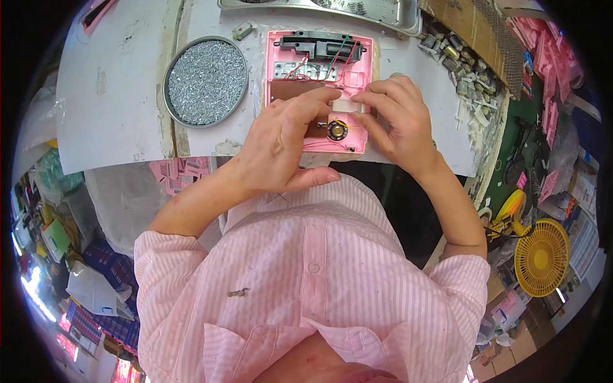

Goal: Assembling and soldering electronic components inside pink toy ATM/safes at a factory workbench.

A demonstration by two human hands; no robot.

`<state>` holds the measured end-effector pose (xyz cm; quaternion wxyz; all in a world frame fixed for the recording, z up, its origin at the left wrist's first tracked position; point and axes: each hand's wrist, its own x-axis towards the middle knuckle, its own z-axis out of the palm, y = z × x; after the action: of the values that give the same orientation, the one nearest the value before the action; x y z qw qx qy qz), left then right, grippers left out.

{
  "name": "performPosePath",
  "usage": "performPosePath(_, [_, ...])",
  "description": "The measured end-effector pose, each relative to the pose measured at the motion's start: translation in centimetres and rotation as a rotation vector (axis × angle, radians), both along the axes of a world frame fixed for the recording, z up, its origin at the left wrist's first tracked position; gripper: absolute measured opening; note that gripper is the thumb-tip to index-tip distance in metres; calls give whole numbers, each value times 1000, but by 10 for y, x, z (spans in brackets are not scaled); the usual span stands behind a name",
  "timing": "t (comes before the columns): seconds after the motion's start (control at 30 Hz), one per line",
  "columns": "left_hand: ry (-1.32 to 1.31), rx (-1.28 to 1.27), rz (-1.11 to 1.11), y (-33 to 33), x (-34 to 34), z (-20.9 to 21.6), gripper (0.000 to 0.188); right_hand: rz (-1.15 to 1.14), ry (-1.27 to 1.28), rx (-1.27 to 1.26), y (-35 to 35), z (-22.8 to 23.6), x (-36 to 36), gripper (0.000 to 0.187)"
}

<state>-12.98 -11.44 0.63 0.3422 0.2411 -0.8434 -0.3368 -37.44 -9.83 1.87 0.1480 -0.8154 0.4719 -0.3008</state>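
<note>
Within the open pink casing (355, 78), its long axis running away from the body, a white piece (345, 106) lies between the left hand (278, 139), thumb spread wide, and the similarly near right hand (407, 121), fingers loosely curled, either's grip being indeterminable

- Pink housing (368, 67): smooth plastic, faintly glossy
- Small screws (207, 83), left: shiny metal
- Round dish (203, 125): smooth grey metal
- Far tray (408, 27): polished metal
- Desk (121, 83): matt, scuffed surface
- Striped shirt (268, 274): matt cloth
- Cardboard (476, 38), far right: rough paper
</note>
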Motion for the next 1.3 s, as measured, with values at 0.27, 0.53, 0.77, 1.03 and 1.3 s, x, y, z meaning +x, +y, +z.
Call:
performPosePath(0.27, [-392,-52,-88,-7,-1,29,80,-9,-147,189,-21,25,-24,10])
performPosePath(0.53, [-286,-76,-71,-9,-7,24,66,-345,552,-308,-69,-14,-95,11])
performPosePath(0.77, [-58,209,55,-19,-25,41,47,-443,-332,244,-40,11,-75,11])
performPosePath(1.03, [-92,289,-208,-47,-97,70,23,-374,-1196,531,40,34,-43,15])
performPosePath(1.3, [-206,125,-745,-90,-170,99,28,-186,-1812,747,84,25,-81,21])
